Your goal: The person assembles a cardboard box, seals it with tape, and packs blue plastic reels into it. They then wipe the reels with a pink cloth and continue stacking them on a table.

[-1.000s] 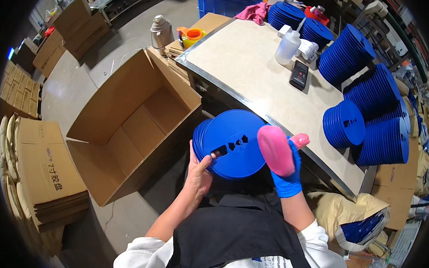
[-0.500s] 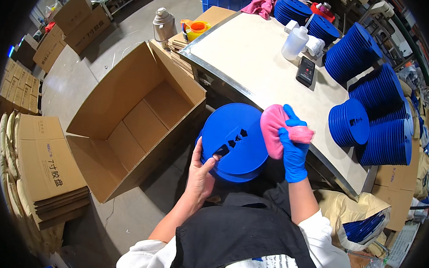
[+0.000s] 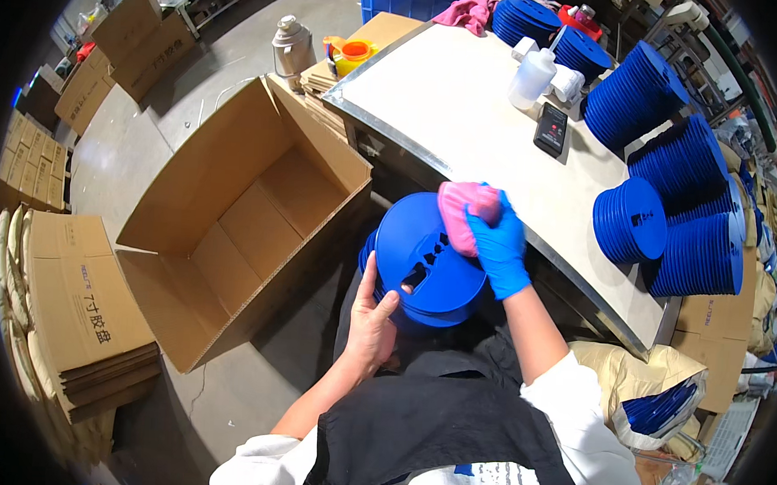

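A stack of blue plastic reels (image 3: 410,248) with round flanges and dark cut-outs is held over my lap. My bare left hand (image 3: 369,327) grips its left edge, thumb on the top face and fingers partly hidden behind the rim. My right hand (image 3: 501,254), in a blue glove, is closed around a bunched pink cloth (image 3: 461,215). That cloth lies against the upper right part of the top reel's face. Just left of the reels stands an open cardboard box (image 3: 217,192), with bare inner walls and bottom in view.
To the right, a white-topped table (image 3: 429,106) with a metal edge carries a squeeze bottle (image 3: 532,80), a black device (image 3: 550,128) and several blue reel stacks (image 3: 630,220). Flattened cartons (image 3: 83,290) are piled at left. A sack (image 3: 604,369) of blue parts sits at lower right.
My right hand has brought the pink cloth leftward onto the reel's face. The top reel sits tilted differently, and my left thumb has shifted slightly near the cut-out.
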The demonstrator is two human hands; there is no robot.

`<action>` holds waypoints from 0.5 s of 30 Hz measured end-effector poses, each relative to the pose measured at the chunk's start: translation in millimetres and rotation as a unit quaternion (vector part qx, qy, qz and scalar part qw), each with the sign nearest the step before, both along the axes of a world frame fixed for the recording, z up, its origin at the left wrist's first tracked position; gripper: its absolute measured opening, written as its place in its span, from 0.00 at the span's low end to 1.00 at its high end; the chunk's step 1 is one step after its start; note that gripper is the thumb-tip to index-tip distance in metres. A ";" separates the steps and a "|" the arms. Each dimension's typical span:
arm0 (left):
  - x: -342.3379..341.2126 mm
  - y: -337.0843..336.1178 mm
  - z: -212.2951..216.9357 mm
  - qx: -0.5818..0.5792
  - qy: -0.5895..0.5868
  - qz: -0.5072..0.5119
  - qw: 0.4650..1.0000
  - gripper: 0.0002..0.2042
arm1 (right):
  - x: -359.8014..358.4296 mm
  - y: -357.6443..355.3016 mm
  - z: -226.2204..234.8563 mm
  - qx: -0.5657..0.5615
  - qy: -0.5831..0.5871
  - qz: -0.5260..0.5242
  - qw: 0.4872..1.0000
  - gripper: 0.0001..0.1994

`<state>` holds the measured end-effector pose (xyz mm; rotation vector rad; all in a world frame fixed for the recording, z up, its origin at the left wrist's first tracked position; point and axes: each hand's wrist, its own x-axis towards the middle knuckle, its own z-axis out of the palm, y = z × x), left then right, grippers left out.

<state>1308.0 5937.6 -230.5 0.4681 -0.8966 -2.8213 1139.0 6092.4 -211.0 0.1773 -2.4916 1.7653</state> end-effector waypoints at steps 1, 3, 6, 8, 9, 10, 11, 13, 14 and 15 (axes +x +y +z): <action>-1.2 0.8 1.5 -0.007 0.002 0.005 1.000 0.38 | 1.2 -14.5 5.5 0.044 0.046 0.072 0.995 0.23; 1.1 0.6 -8.3 -0.007 -0.004 0.020 1.000 0.36 | 16.1 -41.8 21.0 0.030 0.037 0.231 0.972 0.23; 16.5 -17.0 -50.1 0.064 0.050 -0.006 0.997 0.27 | 44.8 -50.9 34.6 0.088 0.276 0.383 0.877 0.20; 11.0 -25.7 -23.6 0.199 0.008 -0.060 0.978 0.27 | 56.7 -40.3 31.9 0.141 0.309 0.416 0.843 0.17; 6.1 -21.4 -14.5 0.148 0.012 -0.016 0.989 0.28 | 63.1 -34.5 34.1 0.147 0.322 0.424 0.833 0.17; 5.3 -21.4 1.7 0.201 0.013 -0.008 0.979 0.31 | 68.3 -28.9 36.7 0.156 0.336 0.433 0.822 0.16; 6.0 -24.8 -7.3 0.135 -0.003 -0.016 0.991 0.33 | 71.8 -22.5 35.5 0.178 0.317 0.422 0.830 0.14; 1.6 -25.8 -2.1 0.060 -0.054 -0.016 0.997 0.38 | 66.0 2.4 23.2 0.141 0.255 0.385 0.876 0.10; -2.9 -21.8 -8.1 0.015 -0.042 0.009 0.999 0.39 | 61.9 15.2 17.4 0.140 0.220 0.335 0.906 0.09; -3.7 -21.7 -10.5 0.014 -0.043 0.002 0.999 0.39 | 57.6 20.3 1.9 0.061 0.174 0.213 0.960 0.09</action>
